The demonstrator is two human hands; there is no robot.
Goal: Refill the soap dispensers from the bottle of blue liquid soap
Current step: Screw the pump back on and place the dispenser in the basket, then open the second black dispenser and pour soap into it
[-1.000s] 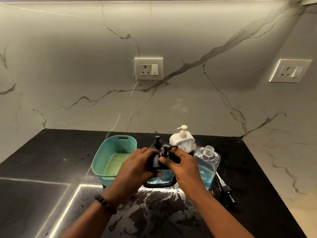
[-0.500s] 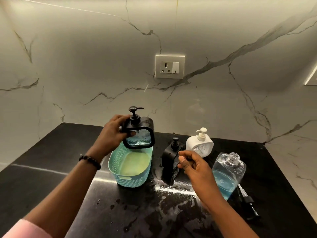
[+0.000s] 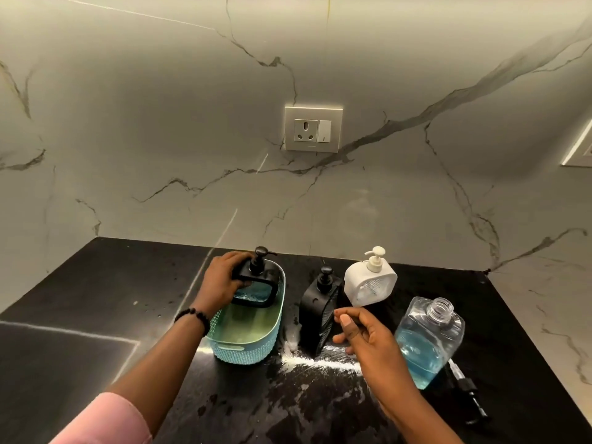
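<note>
We have lowered the filled black dispenser (image 3: pixel 256 285) with our left hand (image 3: pixel 221 280) from above the teal basket (image 3: pixel 245 339) down into its far end, while our right hand (image 3: pixel 365 334) has dropped slightly, loosely curled and empty, near the second black dispenser (image 3: pixel 318 310).

left hand (image 3: pixel 221 280) reaching forward, fingers clenched, right hand (image 3: pixel 365 338) loosely curled, raised

Veined marble wall (image 3: pixel 160 123), black countertop (image 3: pixel 96 299)

On the counter (image 3: pixel 96 315), basket (image 3: pixel 246 344) leftmost, two dispensers (image 3: pixel 317 312) (image 3: pixel 370 283) right of it, bottle (image 3: pixel 429 341) rightmost.
</note>
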